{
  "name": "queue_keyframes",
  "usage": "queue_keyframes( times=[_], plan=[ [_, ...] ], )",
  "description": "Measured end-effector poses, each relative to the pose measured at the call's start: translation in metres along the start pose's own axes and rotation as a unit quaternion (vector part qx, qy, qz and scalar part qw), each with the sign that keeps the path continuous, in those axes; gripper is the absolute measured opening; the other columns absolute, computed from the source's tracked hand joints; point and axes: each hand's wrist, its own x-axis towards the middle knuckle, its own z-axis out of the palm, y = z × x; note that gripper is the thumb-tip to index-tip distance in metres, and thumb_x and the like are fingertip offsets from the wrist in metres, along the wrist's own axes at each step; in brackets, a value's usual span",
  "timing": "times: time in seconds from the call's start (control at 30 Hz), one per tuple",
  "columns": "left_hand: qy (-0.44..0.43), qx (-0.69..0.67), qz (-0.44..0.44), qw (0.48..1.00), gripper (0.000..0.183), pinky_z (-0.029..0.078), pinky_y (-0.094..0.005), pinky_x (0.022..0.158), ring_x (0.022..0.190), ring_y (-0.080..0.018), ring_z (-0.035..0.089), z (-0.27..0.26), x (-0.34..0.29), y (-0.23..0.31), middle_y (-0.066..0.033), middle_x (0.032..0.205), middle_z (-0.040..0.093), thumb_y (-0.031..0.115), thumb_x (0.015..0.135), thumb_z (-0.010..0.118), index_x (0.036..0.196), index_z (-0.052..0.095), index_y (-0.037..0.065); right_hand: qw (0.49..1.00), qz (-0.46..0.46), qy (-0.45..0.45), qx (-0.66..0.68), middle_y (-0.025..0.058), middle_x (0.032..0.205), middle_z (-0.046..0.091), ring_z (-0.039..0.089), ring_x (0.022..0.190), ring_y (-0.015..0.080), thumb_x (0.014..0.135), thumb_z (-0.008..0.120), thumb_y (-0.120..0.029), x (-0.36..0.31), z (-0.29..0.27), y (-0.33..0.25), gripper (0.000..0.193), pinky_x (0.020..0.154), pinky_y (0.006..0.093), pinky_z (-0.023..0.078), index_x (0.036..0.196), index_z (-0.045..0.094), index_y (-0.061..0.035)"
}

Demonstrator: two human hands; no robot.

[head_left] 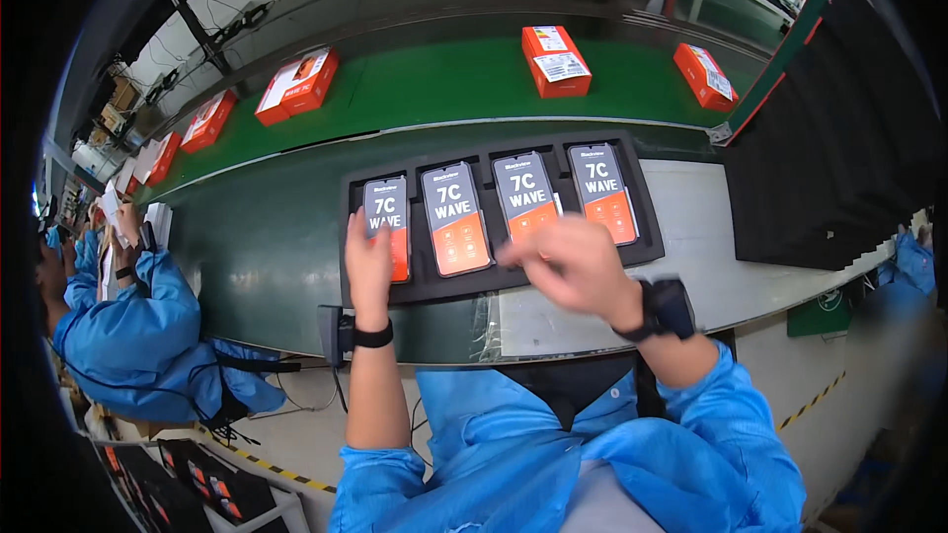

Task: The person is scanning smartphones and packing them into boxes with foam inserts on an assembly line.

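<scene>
Both hands over a black tray (pixel 449 289) of four phones (pixel 456 220)
The tray lies on the green bench (pixel 257 237), its right part over a pale sheet (pixel 681 227), with the phones side by side, each face up in a slot; the left hand (pixel 369 266), fingers fairly straight, covers part of the leftmost phone, though whether it grips phone or tray I cannot tell; the right hand (pixel 578 262), blurred and curled, is at the lower end of the third phone, and I cannot tell whether it holds anything; beyond, orange boxes (pixel 558 64) sit on a green belt (pixel 425 89), and a co-worker (pixel 138 321) in blue is at left
</scene>
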Motion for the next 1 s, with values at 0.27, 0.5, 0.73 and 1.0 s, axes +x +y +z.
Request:
queue_keyframes(
  times=[0.27,0.5,0.73,1.0],
  plan=[
    [-0.167,-0.429,-0.182,0.869,0.038,0.049,-0.0256,0.086,0.095,-0.0135,0.063,-0.041,-0.012,0.019,-0.0097,0.112,0.064,0.013,0.097,0.049,0.127,0.049,-0.009,0.938,0.215,0.01,0.273,0.0056,0.085,0.066,0.064,0.078,0.011,0.088,0.049,-0.001,0.11,0.088,0.086,0.017,0.072,0.0247,0.052,0.093,0.066,0.0021],
    [-0.069,-0.365,-0.175,0.912,0.033,0.05,-0.0272,0.086,0.096,-0.0138,0.063,-0.066,-0.011,0.004,-0.0099,0.112,0.065,0.013,0.098,0.048,0.122,0.055,-0.008,0.961,0.257,-0.09,0.041,0.0081,0.085,0.07,0.066,0.073,0.0155,0.082,0.056,-0.009,0.126,0.148,0.101,0.019,0.066,0.0271,0.052,0.092,0.069,-0.0001],
    [0.074,-0.355,-0.111,0.925,0.034,0.05,-0.0328,0.09,0.103,-0.0186,0.063,-0.147,0.115,-0.027,-0.0135,0.118,0.062,0.013,0.1,0.04,0.125,0.051,-0.008,0.931,0.047,-0.257,-0.257,0.0154,0.107,0.052,0.048,0.107,0.0292,0.061,0.082,-0.038,0.095,0.191,0.071,0.071,0.098,0.0414,0.033,0.111,0.053,0.0036],
    [0.134,-0.211,-0.013,0.968,0.031,0.049,-0.0274,0.084,0.094,-0.0175,0.064,-0.134,0.351,-0.069,-0.0136,0.106,0.067,0.008,0.094,0.048,0.116,0.06,-0.01,0.935,0.058,-0.288,-0.2,0.0115,0.091,0.053,0.05,0.096,0.0256,0.067,0.073,-0.028,0.091,0.181,0.048,0.043,0.1,0.0424,0.032,0.097,0.057,-0.0003]
  ],
)
